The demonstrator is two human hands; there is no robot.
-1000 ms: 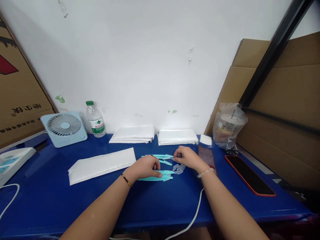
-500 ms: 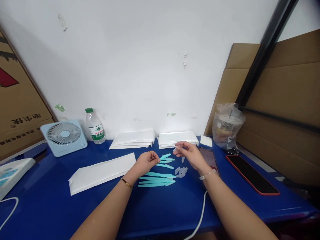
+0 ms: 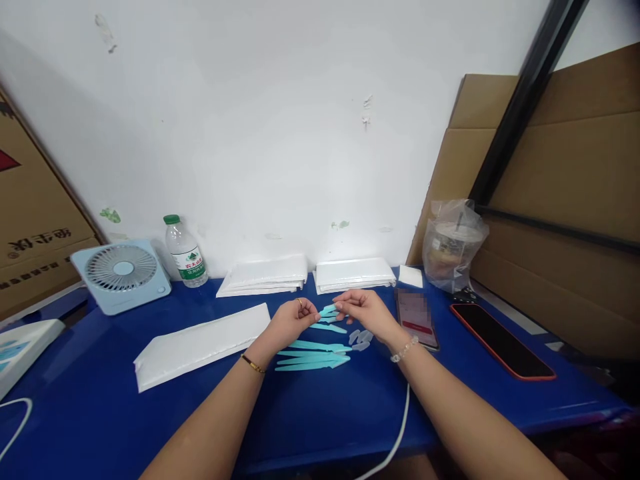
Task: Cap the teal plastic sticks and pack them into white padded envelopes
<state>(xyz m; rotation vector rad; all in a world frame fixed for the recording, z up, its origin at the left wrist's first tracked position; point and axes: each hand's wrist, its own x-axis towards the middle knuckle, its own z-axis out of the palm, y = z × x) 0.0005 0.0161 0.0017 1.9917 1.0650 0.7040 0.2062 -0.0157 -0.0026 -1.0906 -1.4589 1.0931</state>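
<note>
My left hand (image 3: 295, 321) pinches a teal eyebrow razor (image 3: 327, 310) by its handle. My right hand (image 3: 369, 315) is closed at the razor's other end, its fingertips pinched on a small clear blade cap that they mostly hide. Just below the hands, several more teal eyebrow razors (image 3: 310, 360) lie side by side on the table, with one apart (image 3: 330, 328) nearer the fingers. Close to my right wrist is a little cluster of loose translucent caps (image 3: 361, 339).
White padded envelopes (image 3: 203, 347) lie left and in two stacks (image 3: 355, 275) by the wall. A blue fan (image 3: 123, 275) and water bottle (image 3: 186, 253) stand left. At right are a phone (image 3: 417, 320), a red-edged phone (image 3: 503, 340) and a bagged drink (image 3: 453, 247). A white cable (image 3: 404, 420) crosses the front.
My right hand has moved left and down with the clear cap, reaching the end of the razor in my left hand. The view has shifted slightly, and the nearer phone shows more fully.
</note>
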